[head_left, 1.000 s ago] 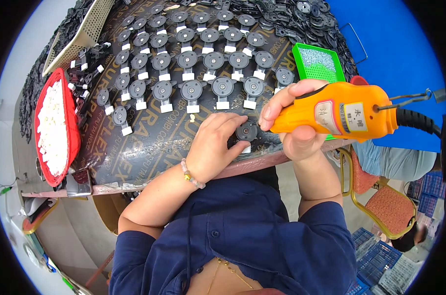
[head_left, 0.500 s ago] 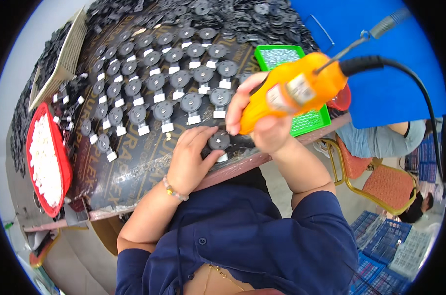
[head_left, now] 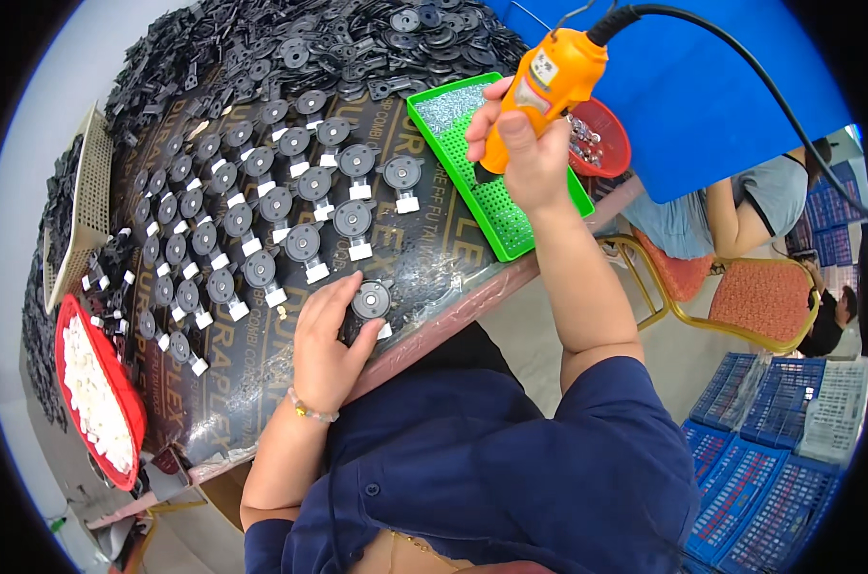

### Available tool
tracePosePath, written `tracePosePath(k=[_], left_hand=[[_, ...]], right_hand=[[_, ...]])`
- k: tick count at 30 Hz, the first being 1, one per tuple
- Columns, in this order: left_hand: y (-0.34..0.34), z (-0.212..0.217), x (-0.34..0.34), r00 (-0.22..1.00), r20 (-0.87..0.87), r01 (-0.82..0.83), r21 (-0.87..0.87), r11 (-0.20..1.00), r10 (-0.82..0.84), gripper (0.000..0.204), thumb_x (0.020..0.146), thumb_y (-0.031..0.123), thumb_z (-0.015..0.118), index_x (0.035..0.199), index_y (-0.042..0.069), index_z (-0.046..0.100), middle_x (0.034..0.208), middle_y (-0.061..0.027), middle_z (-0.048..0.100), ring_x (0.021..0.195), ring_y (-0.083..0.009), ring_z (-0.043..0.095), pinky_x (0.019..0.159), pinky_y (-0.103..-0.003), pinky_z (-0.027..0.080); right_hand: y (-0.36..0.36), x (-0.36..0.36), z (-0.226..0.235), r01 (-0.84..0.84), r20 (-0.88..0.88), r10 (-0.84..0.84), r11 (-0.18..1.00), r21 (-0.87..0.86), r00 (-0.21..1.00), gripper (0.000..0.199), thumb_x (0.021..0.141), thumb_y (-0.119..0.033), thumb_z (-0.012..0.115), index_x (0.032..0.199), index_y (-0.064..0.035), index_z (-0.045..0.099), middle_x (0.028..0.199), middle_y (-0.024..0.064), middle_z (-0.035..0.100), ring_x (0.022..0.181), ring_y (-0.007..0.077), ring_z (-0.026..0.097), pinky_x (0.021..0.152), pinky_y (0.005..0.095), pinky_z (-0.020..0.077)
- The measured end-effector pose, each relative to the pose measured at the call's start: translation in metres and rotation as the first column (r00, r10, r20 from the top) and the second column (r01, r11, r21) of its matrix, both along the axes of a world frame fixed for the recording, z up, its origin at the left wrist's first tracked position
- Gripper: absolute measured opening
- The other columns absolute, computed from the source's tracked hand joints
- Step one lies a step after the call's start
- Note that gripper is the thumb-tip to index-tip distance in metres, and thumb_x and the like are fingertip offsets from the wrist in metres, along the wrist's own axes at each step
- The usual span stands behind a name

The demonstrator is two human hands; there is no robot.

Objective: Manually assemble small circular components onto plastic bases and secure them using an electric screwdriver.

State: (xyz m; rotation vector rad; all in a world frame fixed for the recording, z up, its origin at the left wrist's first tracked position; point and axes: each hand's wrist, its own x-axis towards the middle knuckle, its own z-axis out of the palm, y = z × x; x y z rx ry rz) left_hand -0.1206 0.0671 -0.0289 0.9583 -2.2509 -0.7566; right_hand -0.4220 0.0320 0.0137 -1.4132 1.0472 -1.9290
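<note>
Dark and printed with pale lettering, the worktop (head_left: 424, 258) carries everything. At its far left edge lies a red tray (head_left: 118, 421) heaped with small white pieces (head_left: 89, 383). Next to it, rows of round black parts with white tabs (head_left: 262, 206) run across the surface, and a loose pile of black parts (head_left: 290, 48) lies along the far side. Near the front edge, the left hand (head_left: 327, 344) rests flat, its grip spread, fingers and thumb curled loosely about a single round black part (head_left: 371, 299) that lies on the worktop. Further right sits a green perforated tray (head_left: 511, 215) with small screws (head_left: 448, 107) in its far end. Over that tray the right hand (head_left: 522, 143) has its grip clamped tight around an orange electric screwdriver (head_left: 547, 81), tip pointed down at the green surface. Just behind it sits a red bowl (head_left: 611, 143).
</note>
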Motion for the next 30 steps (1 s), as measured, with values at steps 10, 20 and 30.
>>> tracePosePath(k=[10, 20, 30], left_hand=[[0.000, 0.000, -0.004, 1.000, -0.004, -0.031, 0.001, 1.000, 0.031, 0.061, 0.071, 0.008, 0.083, 0.128, 0.000, 0.062, 0.122, -0.0192, 0.066, 0.114, -0.0368, 0.061, 0.101, -0.043, 0.047], [-0.003, 0.002, -0.001, 0.998, 0.023, -0.065, -0.026, 0.998, 0.066, 0.053, 0.069, 0.018, 0.086, 0.117, 0.003, 0.066, 0.112, -0.0143, 0.068, 0.110, -0.0355, 0.060, 0.098, -0.044, 0.045], [-0.004, -0.003, 0.002, 0.998, 0.011, -0.057, -0.005, 0.998, 0.057, 0.052, 0.071, 0.021, 0.084, 0.117, 0.005, 0.066, 0.113, -0.0118, 0.067, 0.110, -0.0329, 0.060, 0.098, -0.044, 0.044]], right_hand=[[0.001, 0.001, -0.006, -0.011, -0.004, 0.011, 1.000, 0.019, 1.000, 0.054, 0.093, -0.046, 0.070, 0.117, -0.0003, 0.053, 0.082, 0.0092, 0.066, 0.066, 0.0158, 0.063, 0.063, 0.0290, 0.0532], [0.024, 0.020, 0.029, -0.042, 0.026, 0.045, 0.994, -0.101, 0.999, 0.069, 0.090, -0.063, 0.064, 0.121, -0.0027, 0.051, 0.085, 0.0128, 0.066, 0.061, 0.0206, 0.062, 0.055, 0.0322, 0.0532], [0.030, 0.122, 0.022, -0.506, 0.214, 0.478, 0.856, 0.105, 0.852, 0.081, 0.076, -0.066, 0.075, 0.119, -0.0027, 0.047, 0.077, 0.0154, 0.064, 0.063, 0.0212, 0.064, 0.056, 0.0304, 0.0544]])
